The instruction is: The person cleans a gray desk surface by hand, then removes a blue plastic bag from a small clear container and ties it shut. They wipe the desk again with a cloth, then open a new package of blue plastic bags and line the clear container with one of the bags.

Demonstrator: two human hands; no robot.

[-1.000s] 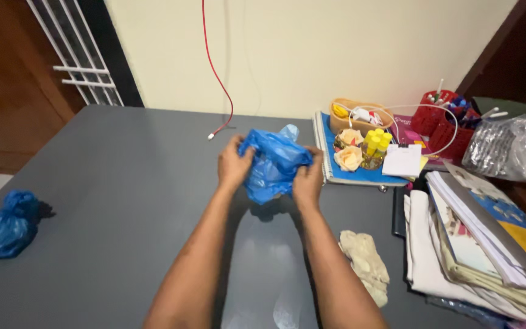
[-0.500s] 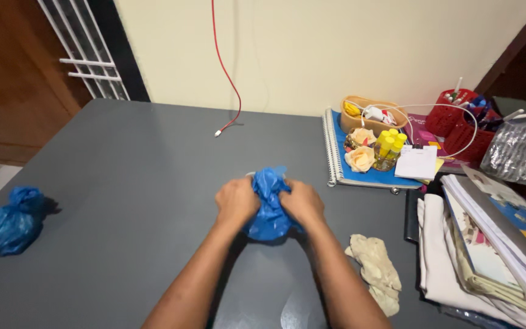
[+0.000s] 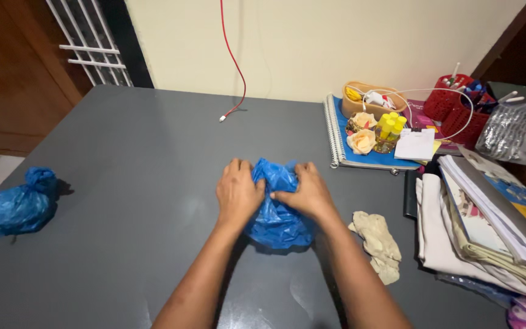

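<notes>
Two bare, sleeveless forearms

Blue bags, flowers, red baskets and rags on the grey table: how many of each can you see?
Blue plastic bags: 2, one under both hands, one knotted at the left edge
Cream fabric flowers: 2
Red baskets: 2
Beige rag: 1
Total: 7

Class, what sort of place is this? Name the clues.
Probably a home study desk: a spiral notebook, a red basket of pens and stacked books and papers crowd the grey table.
</notes>
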